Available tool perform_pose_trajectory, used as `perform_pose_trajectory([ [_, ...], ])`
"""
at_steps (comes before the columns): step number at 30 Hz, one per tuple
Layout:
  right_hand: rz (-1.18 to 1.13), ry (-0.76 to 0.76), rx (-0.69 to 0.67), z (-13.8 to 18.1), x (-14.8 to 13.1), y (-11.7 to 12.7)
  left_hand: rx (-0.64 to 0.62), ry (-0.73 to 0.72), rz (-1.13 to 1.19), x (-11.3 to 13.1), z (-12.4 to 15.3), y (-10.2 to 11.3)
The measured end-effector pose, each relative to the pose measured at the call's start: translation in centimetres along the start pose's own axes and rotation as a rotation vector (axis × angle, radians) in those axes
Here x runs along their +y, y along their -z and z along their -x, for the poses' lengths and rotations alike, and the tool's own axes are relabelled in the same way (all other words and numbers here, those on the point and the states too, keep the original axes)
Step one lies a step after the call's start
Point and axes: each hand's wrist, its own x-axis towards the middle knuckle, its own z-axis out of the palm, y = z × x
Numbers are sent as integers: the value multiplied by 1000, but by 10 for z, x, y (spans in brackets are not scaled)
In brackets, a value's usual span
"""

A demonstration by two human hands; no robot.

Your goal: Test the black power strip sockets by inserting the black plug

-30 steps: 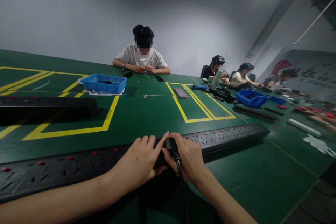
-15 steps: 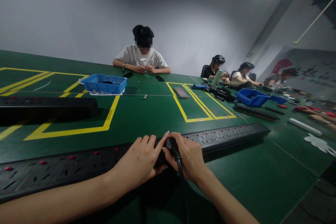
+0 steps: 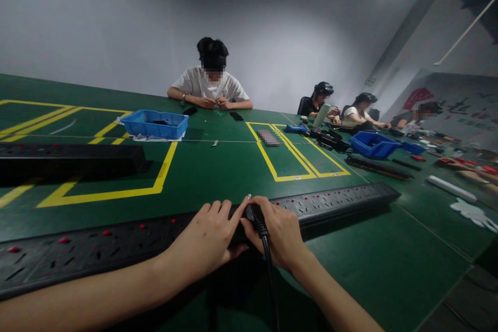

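A long black power strip [image 3: 116, 244] with red switches lies across the green table [image 3: 218, 171] in front of me. My left hand [image 3: 206, 241] rests over the strip's middle, fingers curled on it and thumb under its near edge. My right hand [image 3: 278, 231] is closed round a black plug [image 3: 252, 213] seated in the strip, and its black cable [image 3: 268, 275] runs down toward me between my forearms.
A second black power strip [image 3: 70, 158] lies at the left. Behind it stands a blue bin [image 3: 153, 123]. Yellow tape boxes mark the table. One person sits opposite and several others work at the right, near another blue bin [image 3: 371, 144] and tools.
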Motion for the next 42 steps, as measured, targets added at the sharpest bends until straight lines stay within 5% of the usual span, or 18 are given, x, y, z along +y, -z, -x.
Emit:
perform_pose_trajectory([
  [42, 15, 19, 11, 0, 2, 2, 10, -3, 4, 1, -1, 2],
])
